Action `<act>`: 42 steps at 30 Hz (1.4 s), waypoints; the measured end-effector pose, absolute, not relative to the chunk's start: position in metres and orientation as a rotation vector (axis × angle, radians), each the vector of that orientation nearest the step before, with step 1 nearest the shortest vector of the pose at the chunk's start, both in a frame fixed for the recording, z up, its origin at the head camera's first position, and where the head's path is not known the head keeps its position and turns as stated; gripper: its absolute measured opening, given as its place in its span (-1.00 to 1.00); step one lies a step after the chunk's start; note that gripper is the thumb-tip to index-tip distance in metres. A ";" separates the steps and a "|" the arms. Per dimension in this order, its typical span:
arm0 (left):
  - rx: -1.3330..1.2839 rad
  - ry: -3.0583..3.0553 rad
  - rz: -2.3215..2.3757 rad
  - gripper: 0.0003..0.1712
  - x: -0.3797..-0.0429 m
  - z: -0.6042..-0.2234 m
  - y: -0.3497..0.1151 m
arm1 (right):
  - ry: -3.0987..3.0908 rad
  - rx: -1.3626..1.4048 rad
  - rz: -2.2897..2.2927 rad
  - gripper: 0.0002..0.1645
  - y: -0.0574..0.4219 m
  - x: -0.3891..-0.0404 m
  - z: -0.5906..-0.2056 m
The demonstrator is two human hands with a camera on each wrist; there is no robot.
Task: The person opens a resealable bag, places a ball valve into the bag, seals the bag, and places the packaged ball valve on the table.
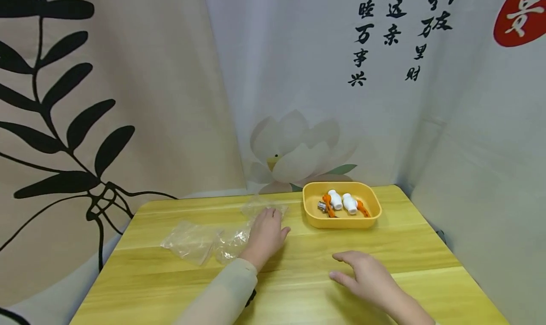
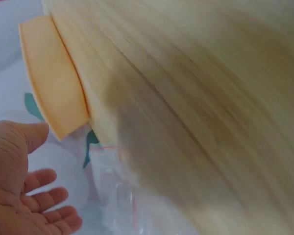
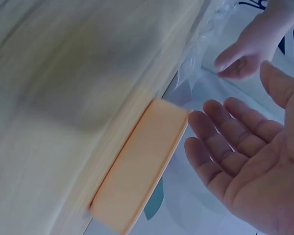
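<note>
My left hand [image 1: 266, 235] is over the clear plastic bags at the table's middle left, its fingers overlapping the far bag [image 1: 258, 204] in the head view. In the left wrist view, the relaxed fingers [image 2: 46, 200] of this hand hold nothing. Two more clear bags lie flat nearby, a wide one [image 1: 192, 242] on the left and a crinkled one [image 1: 230, 244] beside the wrist. My right hand [image 1: 367, 275] hovers at the front right with thumb and fingers apart. Its palm is empty in the right wrist view.
A yellow tray [image 1: 341, 223] stands at the back of the wooden table [image 1: 307, 282]. Inside are two white bottle-shaped pieces [image 1: 350, 204], orange pieces [image 1: 328, 205] and a small metallic piece [image 1: 322, 206]. A printed curtain [image 1: 298, 78] hangs behind the table.
</note>
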State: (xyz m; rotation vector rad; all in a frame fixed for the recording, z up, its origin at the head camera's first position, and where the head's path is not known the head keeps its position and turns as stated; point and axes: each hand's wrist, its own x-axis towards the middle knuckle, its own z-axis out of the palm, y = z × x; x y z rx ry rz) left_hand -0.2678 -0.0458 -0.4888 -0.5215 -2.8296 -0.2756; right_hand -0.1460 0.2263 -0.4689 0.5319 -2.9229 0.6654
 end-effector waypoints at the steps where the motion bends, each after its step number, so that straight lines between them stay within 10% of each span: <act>1: -0.485 -2.834 -0.278 -0.40 -0.271 -0.490 -0.044 | -2.908 0.567 0.661 -0.47 0.224 -0.146 -0.469; 21: -0.226 -2.878 -0.247 -0.30 -0.300 -0.508 -0.024 | -2.958 0.686 0.685 -0.42 0.212 -0.148 -0.473; 32: -0.253 -2.899 -0.237 -0.94 -0.296 -0.517 -0.030 | -2.947 0.693 0.660 -0.41 0.211 -0.147 -0.475; 42: -0.173 -2.964 -0.283 -0.46 -0.289 -0.527 -0.038 | -2.922 0.720 0.676 -0.40 0.209 -0.145 -0.471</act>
